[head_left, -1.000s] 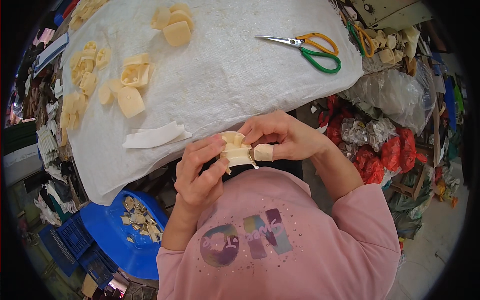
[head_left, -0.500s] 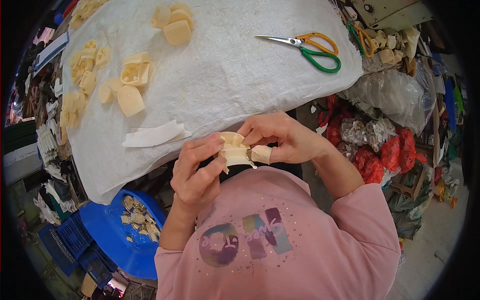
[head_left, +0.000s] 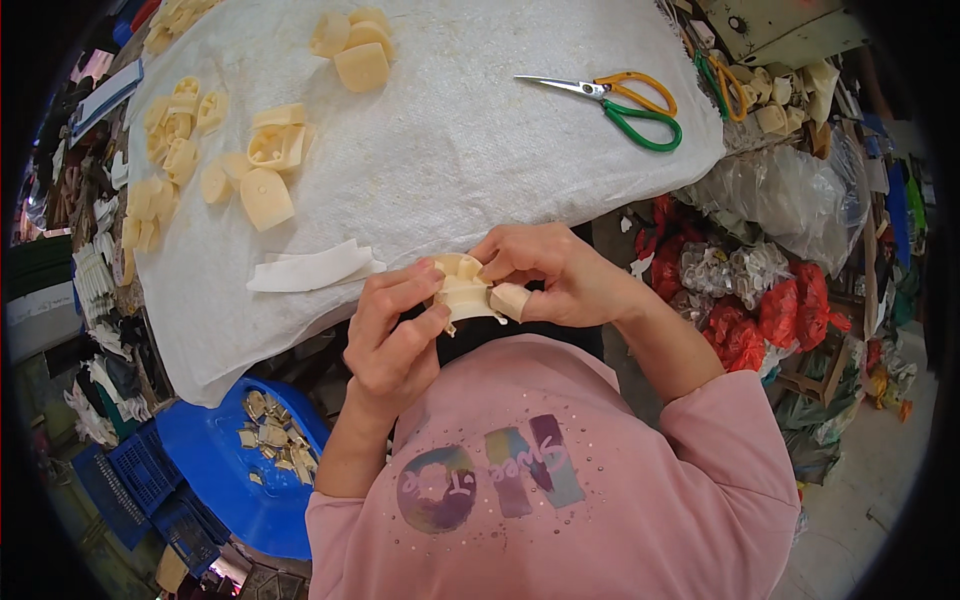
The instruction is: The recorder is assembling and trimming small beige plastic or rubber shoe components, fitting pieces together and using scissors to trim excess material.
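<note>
Nearest of all came the pink shirt (head_left: 540,450), speckled and printed with coloured shapes. Just beyond it, here was the action: 2 hands on 1 cream moulded piece (head_left: 465,295), held up between the shirt and the near edge of the worktop! The left hand (head_left: 390,330) had its fingers bent, pinching the piece's left end. Over on the other side, the right hand (head_left: 545,275) gripped the right end, index finger curled in at the top, thumb in a tan wrap (head_left: 511,299) pressed close to the side.

Low on the left, a blue basin (head_left: 215,470) held a scatter of small cream and tan chunks (head_left: 275,435), with dark blue crates (head_left: 140,470) beside it. Out to the right, red plastic bags (head_left: 735,335) lay heaped, well apart from the hands.

Onto the white-covered worktop (head_left: 450,150), then: white strips (head_left: 310,268) overlapped near the front edge, left of the hands. Past them, a loose group of cream parts (head_left: 268,200), more bunched to the left! Farther off, on the right, 1 pair of scissors (head_left: 645,110) lay with its blades pointing left, 1 handle yellow, 1 green. And away toward the back, another cream cluster (head_left: 362,60) rested on the sheet.
</note>
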